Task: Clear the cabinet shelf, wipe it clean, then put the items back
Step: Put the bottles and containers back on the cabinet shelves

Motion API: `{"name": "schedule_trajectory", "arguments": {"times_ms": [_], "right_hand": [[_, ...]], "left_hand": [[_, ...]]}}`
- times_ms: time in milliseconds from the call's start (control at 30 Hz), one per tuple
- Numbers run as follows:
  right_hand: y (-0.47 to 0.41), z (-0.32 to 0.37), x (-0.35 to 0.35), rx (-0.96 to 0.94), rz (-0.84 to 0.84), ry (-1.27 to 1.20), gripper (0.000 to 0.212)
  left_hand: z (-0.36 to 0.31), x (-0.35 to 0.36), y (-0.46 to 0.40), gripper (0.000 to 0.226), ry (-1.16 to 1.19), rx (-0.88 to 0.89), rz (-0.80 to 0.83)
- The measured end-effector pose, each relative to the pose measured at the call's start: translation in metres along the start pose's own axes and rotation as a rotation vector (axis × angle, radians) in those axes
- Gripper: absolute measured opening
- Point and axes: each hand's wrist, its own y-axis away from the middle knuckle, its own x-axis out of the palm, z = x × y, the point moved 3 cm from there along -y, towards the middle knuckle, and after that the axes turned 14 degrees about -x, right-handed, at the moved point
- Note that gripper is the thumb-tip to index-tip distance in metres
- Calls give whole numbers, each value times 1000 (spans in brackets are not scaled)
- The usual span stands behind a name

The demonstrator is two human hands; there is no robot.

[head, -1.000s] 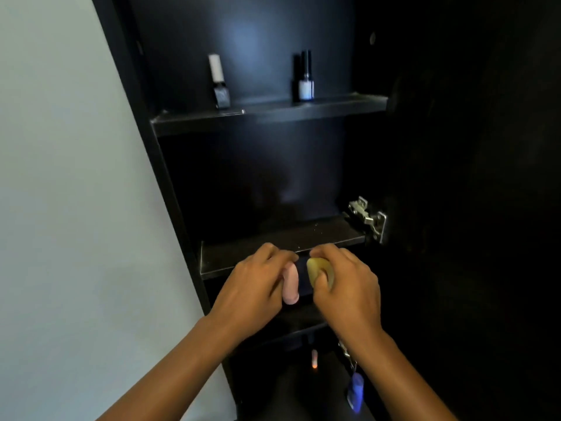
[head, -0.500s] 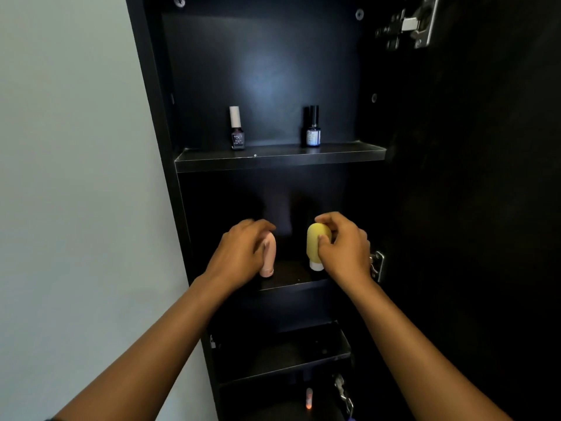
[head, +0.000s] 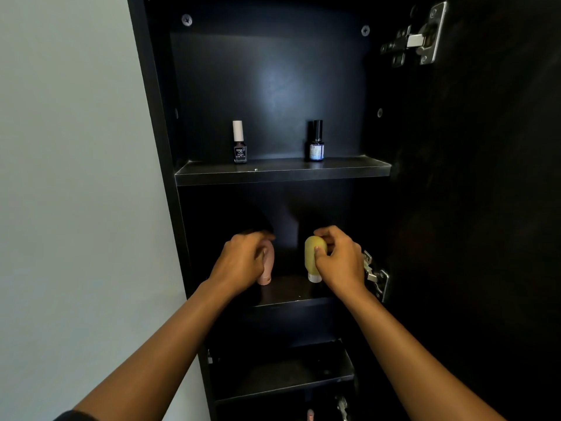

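Observation:
A tall black cabinet stands open in front of me. On its middle shelf (head: pixel 291 294), a pink squeeze bottle (head: pixel 267 265) stands cap down with my left hand (head: pixel 241 262) wrapped around it. Beside it on the same shelf stands a yellow squeeze bottle (head: pixel 313 258), also cap down, gripped by my right hand (head: pixel 341 261). Both bottles touch the shelf. One shelf up (head: pixel 282 173) stand two small nail polish bottles: one with a white cap (head: pixel 239 142) at left, one with a black cap (head: pixel 316 141) at right.
The open cabinet door (head: pixel 485 208) fills the right side, with metal hinges at the top (head: pixel 416 38) and by my right hand (head: pixel 375 276). A pale wall (head: pixel 76 177) lies left. A lower shelf (head: pixel 285 378) sits below, with a small pink item (head: pixel 310 414) under it.
Both hands rose from below the middle shelf and brought the pink and yellow bottles up onto it, standing them cap down. My view tilted upward.

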Motion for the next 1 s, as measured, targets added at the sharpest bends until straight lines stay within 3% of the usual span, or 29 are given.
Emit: {"name": "schedule_trajectory", "arguments": {"times_ms": [333,467,633,767,1000], "right_hand": [[3,1,-2,-54,-33,-18,40],[8,17,-20,-153,-121,82,35],[49,29,-34,-305,-235,176,39],[108,12,-28,-349,-213,202,39],[215,-64,3,-155,-25,205,32]], "left_hand": [[-2,-8,6,51,34,2,-40],[-17,-22,23,43,62,118,-180],[-35,-7,78,31,328,181,-341],[-25,46,128,22,477,207,-261],[29,169,196,20,452,73,46]]}}
